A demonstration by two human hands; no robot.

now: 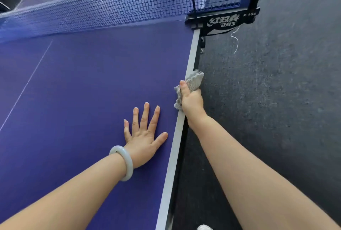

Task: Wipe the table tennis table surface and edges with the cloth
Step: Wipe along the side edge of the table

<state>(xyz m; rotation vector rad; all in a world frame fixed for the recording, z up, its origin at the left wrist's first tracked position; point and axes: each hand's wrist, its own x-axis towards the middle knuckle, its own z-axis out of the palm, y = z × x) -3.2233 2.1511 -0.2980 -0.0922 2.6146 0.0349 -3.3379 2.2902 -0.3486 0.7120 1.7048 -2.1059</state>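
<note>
1. Blue tabletop point(77, 86) fills the left and centre of the view; its pale edge strip point(177, 137) runs from near bottom centre up toward the far right.
2. Right hand point(191, 100) grips a grey cloth point(193, 80) against that right edge. Thumb lies on top beside the strip, the other fingers curl round the cloth over the side and are mostly hidden. Cloth bunches out beyond the thumb on the far side and also at the left of the hand onto the blue surface.
3. Left hand point(144, 134) lies flat on the tabletop, palm down, fingers straight and spread, just left of the edge strip and nearer than the right hand. A pale bangle point(122, 163) sits on its wrist.
4. Net point(110, 6) spans the far side; black net clamp point(223, 20) with white lettering grips the far right edge, well beyond the cloth.
5. Dark grey floor point(276, 100) to the right of the table.
</note>
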